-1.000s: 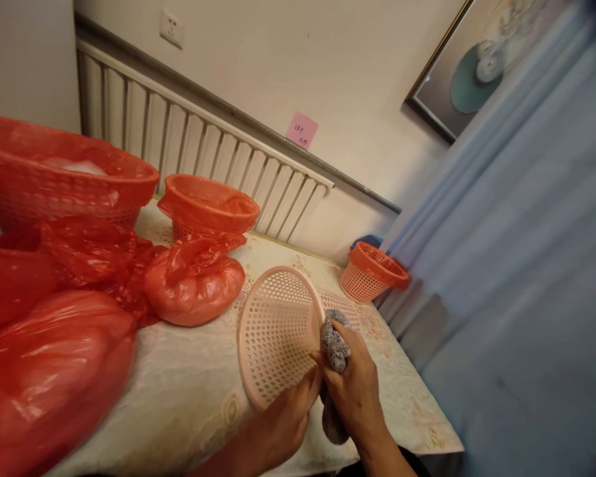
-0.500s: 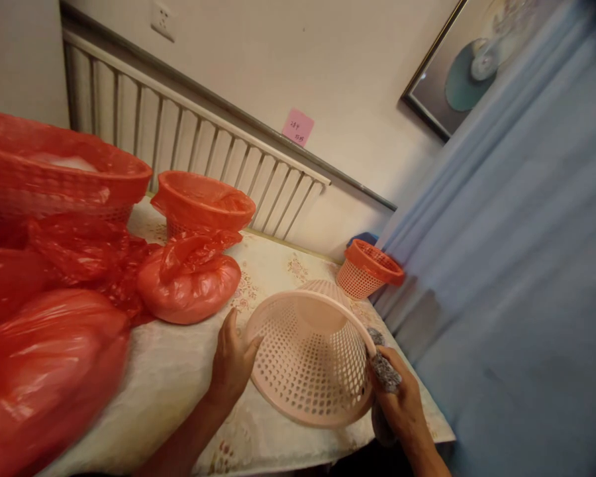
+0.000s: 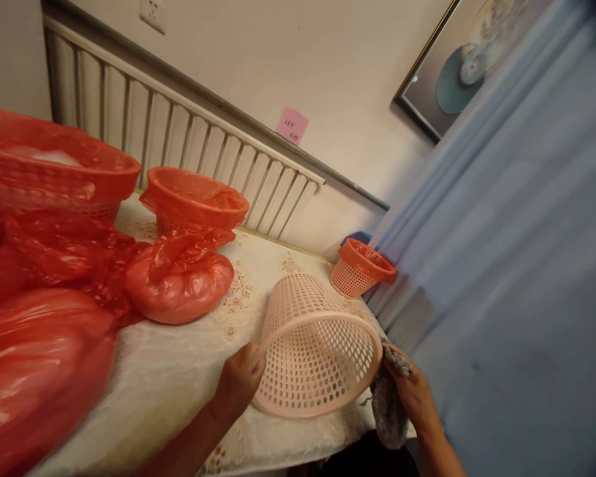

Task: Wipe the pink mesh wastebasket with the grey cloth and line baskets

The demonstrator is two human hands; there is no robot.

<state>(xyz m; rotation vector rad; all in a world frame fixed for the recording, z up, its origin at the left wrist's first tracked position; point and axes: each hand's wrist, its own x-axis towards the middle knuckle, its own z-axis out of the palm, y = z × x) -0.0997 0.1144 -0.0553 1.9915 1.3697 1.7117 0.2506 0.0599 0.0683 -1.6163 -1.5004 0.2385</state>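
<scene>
One hand (image 3: 238, 381) (the left) is gripping a pink basket (image 3: 298, 301) by its rim, the right hand (image 3: 418, 399) clutching a grey cloth (image 3: 390, 414) opposite.

Your right hand (image 3: 418, 396) is partly hidden by the gray cloth (image 3: 389, 412); the top edge cuts the wall socket (image 3: 153, 16); the pink note (image 3: 292, 126) has writing too small to read surely.

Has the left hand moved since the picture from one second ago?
Yes, leftward. It was roughly below the pink note on the wall; now the left hand is clearly left of it, at the pale pink basket.
</scene>
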